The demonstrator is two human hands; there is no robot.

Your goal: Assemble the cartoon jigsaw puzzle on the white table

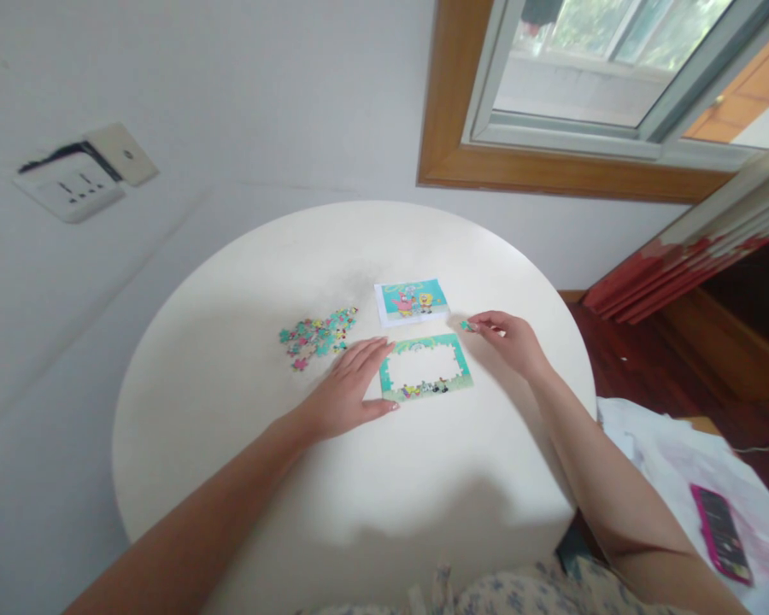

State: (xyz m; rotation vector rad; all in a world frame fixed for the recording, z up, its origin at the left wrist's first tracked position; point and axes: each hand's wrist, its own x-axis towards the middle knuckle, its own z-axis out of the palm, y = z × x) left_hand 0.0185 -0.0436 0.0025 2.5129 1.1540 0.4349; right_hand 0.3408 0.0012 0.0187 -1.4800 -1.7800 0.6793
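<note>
A partly built jigsaw frame (425, 368), with its teal border done and white middle bare, lies on the round white table (243, 478). My left hand (351, 389) rests flat beside its left edge, fingers stretched out and touching the border. My right hand (511, 339) pinches a small teal puzzle piece (466, 325) just off the frame's upper right corner. A heap of loose puzzle pieces (317, 336) sits left of the frame. A cartoon reference picture (412, 301) lies behind it.
The table stands against a white wall with a socket plate (77, 184). A wood-framed window (589, 102) is at the upper right. A pink-edged phone (721, 534) lies on white cloth at the lower right, off the table.
</note>
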